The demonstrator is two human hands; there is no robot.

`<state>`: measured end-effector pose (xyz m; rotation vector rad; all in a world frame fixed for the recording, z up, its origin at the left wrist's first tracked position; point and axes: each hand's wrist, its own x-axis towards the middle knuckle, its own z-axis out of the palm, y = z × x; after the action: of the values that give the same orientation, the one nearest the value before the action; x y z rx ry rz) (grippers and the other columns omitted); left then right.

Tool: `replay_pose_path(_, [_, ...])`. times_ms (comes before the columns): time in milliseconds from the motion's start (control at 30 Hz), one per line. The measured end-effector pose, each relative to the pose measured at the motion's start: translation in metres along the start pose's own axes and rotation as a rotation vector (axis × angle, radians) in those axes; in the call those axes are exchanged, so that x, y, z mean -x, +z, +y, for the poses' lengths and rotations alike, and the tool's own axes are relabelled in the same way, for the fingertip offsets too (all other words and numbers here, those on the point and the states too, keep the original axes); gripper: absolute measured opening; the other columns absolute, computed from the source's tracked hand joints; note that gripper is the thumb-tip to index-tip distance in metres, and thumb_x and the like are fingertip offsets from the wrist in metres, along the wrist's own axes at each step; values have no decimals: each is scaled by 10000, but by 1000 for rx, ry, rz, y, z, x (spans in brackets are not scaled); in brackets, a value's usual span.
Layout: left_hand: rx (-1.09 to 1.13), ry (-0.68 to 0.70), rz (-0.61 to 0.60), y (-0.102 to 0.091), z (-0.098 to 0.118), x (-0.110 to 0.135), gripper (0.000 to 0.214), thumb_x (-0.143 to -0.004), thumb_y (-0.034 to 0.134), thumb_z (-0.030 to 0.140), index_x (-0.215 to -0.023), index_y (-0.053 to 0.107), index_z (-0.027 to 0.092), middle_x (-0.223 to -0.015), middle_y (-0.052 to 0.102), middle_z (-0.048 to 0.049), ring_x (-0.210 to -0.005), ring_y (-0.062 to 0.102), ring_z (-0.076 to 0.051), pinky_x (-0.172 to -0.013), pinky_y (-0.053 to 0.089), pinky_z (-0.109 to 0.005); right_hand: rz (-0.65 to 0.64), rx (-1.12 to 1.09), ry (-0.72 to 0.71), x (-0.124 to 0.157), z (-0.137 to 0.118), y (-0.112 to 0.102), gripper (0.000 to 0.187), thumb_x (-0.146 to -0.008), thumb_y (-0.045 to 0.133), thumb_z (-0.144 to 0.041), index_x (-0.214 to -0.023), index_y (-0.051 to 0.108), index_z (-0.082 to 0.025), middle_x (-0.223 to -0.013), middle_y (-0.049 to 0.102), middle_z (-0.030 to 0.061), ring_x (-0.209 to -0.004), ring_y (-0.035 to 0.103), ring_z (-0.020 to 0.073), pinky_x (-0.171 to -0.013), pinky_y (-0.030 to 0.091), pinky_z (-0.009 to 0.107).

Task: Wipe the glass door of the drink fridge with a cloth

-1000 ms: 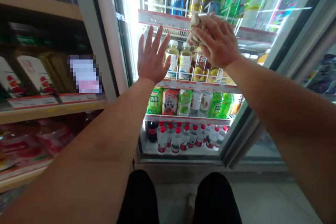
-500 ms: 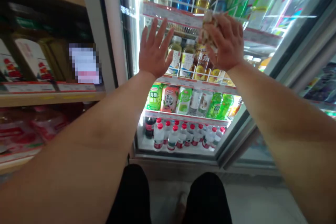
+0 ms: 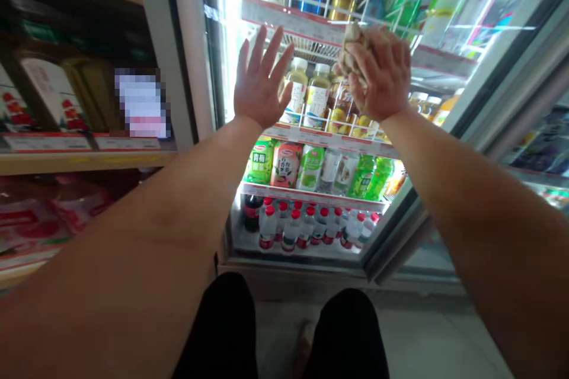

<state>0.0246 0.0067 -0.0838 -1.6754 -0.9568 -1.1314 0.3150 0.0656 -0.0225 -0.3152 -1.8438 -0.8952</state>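
My left hand [image 3: 262, 83] is raised before the lit drinks fridge with its fingers spread and nothing in it. Close to its right stand bottles with white caps, among them a tea bottle [image 3: 317, 98]. My right hand [image 3: 383, 74] is closed on a crumpled beige cloth [image 3: 354, 50], just below the upper shelf edge [image 3: 302, 22]. I cannot tell whether either hand touches the fridge. Behind the right hand and cloth, part of a brown-labelled bottle [image 3: 341, 100] is hidden.
Green and red drink bottles [image 3: 284, 166] fill a lower shelf, with red-capped water bottles [image 3: 291, 231] at the bottom. A metal door frame [image 3: 444, 189] runs along the right. On the left, a wooden shelf [image 3: 89, 163] holds large bottles. My knees [image 3: 226, 320] are below.
The view has shifted very slightly. Both hands stay in nearly the same place, the left still spread and the right still gripping the cloth.
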Motion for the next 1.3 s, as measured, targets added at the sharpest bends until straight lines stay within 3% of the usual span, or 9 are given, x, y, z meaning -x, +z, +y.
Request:
replay_pose_path(233, [-30,-2,-10,-1,0,1,662,-1018,433,402,-1616,150,375,-1652,-81,203,-1549,-134,-132,-1312,-72,-487,417,53,296,4,12,8,546,-982,347,-534,-1414,569,-285,-1452,564,81,-1346,444,344,-1169,268,573])
replay_pose_path(300, [-12,14,-11,0,0,1,664,-1020,435,405,-1615,144,358,-1656,-88,196,-1546,-154,-137,-1305,-99,-503,351,63,233,6,10,9,524,-973,378,-533,-1404,573,-306,-1465,556,61,-1342,443,335,-1167,285,564])
replay_pose_path(467, [76,20,7,2,-2,0,658,-1018,449,411,-1606,158,362,-1668,-48,191,-1545,-163,-146,-1292,-147,-497,-65,35,-63,10,-3,8,530,-920,453,-528,-1396,582,-336,-1529,501,-12,-1404,414,333,-1167,313,582])
replay_pose_path(533, [60,32,4,2,-3,0,671,-1013,465,377,-1609,159,358,-1668,-61,184,-1549,-149,-159,-1294,-128,-508,-19,64,22,11,-4,9,547,-928,426,-515,-1420,565,-322,-1522,506,8,-1392,429,346,-1156,313,606])
replay_pose_path(700, [-92,10,-7,2,-1,4,693,-998,481,328,-1620,179,280,-1685,-35,114,-1556,-111,-179,-1298,-43,-521,329,99,344,13,-1,13,570,-974,327,-529,-1459,521,-300,-1533,495,23,-1389,401,332,-1198,243,544])
replay_pose_path(800, [-52,-29,-9,1,4,8,653,-1018,428,391,-1615,174,322,-1668,-55,164,-1552,-121,-156,-1301,-78,-495,141,72,163,16,-5,12,551,-956,381,-553,-1431,547,-328,-1551,479,-27,-1418,378,328,-1189,261,527])
replay_pose_path(900, [-11,-90,-48,-4,10,8,613,-1022,353,442,-1608,177,391,-1636,-70,228,-1544,-123,-106,-1309,-96,-413,-54,83,24,17,-14,7,539,-958,412,-525,-1431,550,-308,-1546,485,10,-1424,393,332,-1165,299,562])
replay_pose_path(1100, [-17,-188,-134,-16,22,4,649,-987,276,550,-1610,197,382,-1609,-40,270,-1499,-226,-89,-1294,-153,-347,239,239,369,17,-19,4,546,-1016,285,-470,-1457,509,-238,-1482,519,138,-1373,413,322,-1142,308,572])
replay_pose_path(1300, [-47,-181,-112,-16,23,4,639,-989,284,544,-1602,229,373,-1625,-9,242,-1522,-160,-103,-1307,-99,-360,-194,142,-75,26,-23,0,522,-979,373,-492,-1441,535,-309,-1549,469,11,-1432,388,330,-1143,320,593])
